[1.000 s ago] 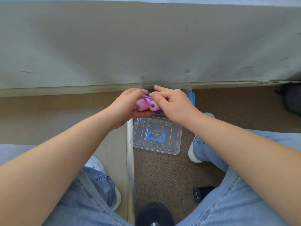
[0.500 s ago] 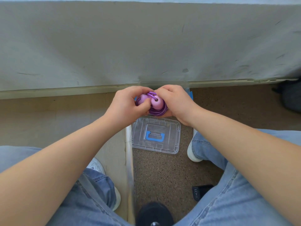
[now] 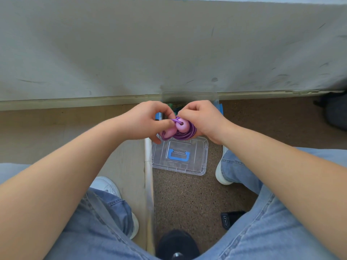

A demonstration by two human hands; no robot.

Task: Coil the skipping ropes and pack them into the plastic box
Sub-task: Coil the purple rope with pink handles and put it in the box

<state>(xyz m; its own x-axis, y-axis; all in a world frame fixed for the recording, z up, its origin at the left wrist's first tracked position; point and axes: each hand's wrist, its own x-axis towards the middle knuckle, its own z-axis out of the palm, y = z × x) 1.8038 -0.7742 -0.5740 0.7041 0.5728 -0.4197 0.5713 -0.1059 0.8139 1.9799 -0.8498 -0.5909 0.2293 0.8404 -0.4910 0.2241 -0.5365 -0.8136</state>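
A purple skipping rope [image 3: 185, 133] with pink handles is bundled into a tight coil between my two hands. My left hand [image 3: 144, 121] pinches a loop of cord and one pink handle. My right hand [image 3: 203, 119] grips the coil from the right side. Both hold it above the clear plastic box [image 3: 217, 102], which stands against the wall and is mostly hidden by my hands. Something green shows inside the box. The box's clear lid [image 3: 180, 156] with a blue handle lies flat on the floor just below the hands.
A grey wall [image 3: 169, 49] rises right behind the box. A pale floor strip [image 3: 148, 184] divides light flooring on the left from brown carpet on the right. My knees and white shoes [image 3: 221, 173] flank the lid. A small black object [image 3: 229, 219] lies near my right leg.
The coil has turned and dropped slightly in my hands, so more purple loops show beneath the handles. My left fingers shifted onto a loop of cord near the handle's hole.
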